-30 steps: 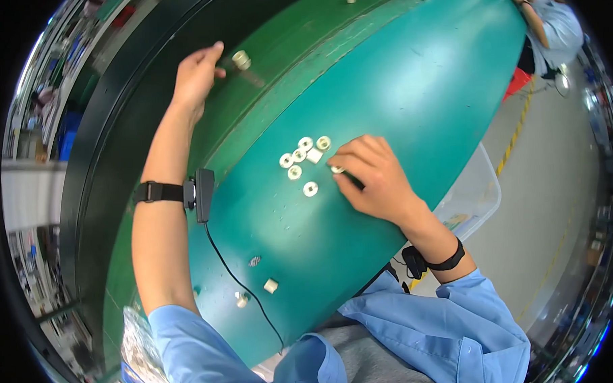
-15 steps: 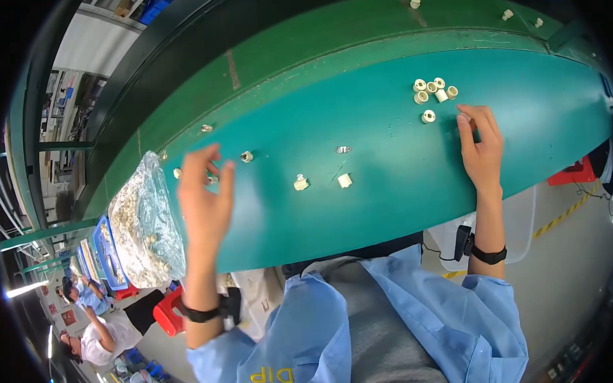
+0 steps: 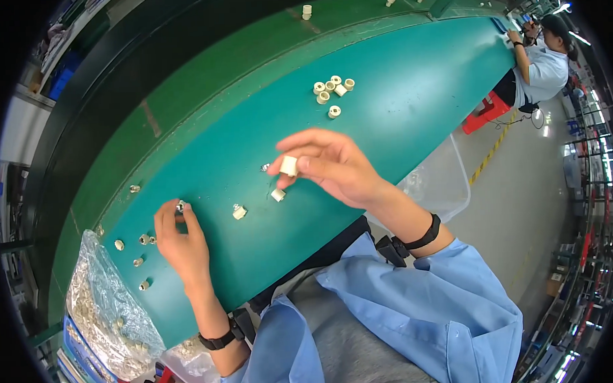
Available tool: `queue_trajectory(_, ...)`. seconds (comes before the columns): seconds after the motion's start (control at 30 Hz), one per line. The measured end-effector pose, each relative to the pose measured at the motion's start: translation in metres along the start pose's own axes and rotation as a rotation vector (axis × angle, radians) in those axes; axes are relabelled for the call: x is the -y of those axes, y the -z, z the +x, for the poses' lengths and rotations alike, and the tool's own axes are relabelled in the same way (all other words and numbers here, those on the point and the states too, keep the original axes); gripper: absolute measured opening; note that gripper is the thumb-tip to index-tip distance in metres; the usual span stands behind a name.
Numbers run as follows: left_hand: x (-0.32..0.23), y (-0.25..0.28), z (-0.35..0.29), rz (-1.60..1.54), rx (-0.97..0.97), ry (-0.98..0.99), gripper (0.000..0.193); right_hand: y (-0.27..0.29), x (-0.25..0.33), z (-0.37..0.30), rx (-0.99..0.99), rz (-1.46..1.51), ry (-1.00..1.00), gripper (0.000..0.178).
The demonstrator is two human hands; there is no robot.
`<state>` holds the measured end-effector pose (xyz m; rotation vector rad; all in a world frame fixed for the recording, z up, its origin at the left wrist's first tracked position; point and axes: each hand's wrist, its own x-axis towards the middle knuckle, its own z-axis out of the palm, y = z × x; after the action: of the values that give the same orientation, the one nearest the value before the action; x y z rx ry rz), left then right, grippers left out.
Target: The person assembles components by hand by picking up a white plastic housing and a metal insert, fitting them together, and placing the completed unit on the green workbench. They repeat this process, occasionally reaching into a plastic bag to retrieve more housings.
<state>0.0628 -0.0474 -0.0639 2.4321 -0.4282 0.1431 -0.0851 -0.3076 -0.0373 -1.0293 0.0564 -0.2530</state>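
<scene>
- Your right hand is raised over the middle of the desk, thumb and fingers clamped on one cream cap; the upper fingers stretch out past it.
- The gripped cap is short, blocky and pale, with a plain side wall facing you; its far side is hidden by your fingers.
- Your left hand is low at the left part of the desk, thumb and forefinger closed on a small metallic part, silver with a dark middle and mostly covered by the fingertips.
- Near your right hand, below the gripped cap, lies a loose cream piece; a silver clip lies just beside your fingertips.
- Between your two hands lies a cream piece with a silver top.
- Left of your left hand, several small fittings lie scattered near a clear plastic bag.
- Beyond your right hand, a group of cream caps stands close together, openings visible, with one set slightly nearer you.
- At far right, a co-worker sits by the desk's end.
</scene>
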Motion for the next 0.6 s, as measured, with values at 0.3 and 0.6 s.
queue_trajectory(0.3,-0.037,0.03,-0.051,-0.319,-0.144,-0.342,0.028,-0.05,-0.004,0.01,0.183,-0.134,0.0,0.023)
queue_trajectory(0.6,-0.044,0.055,-0.067,-0.247,-0.21,-0.572,0.035,-0.108,0.006,0.011,0.362,-0.725,0.395,0.02)
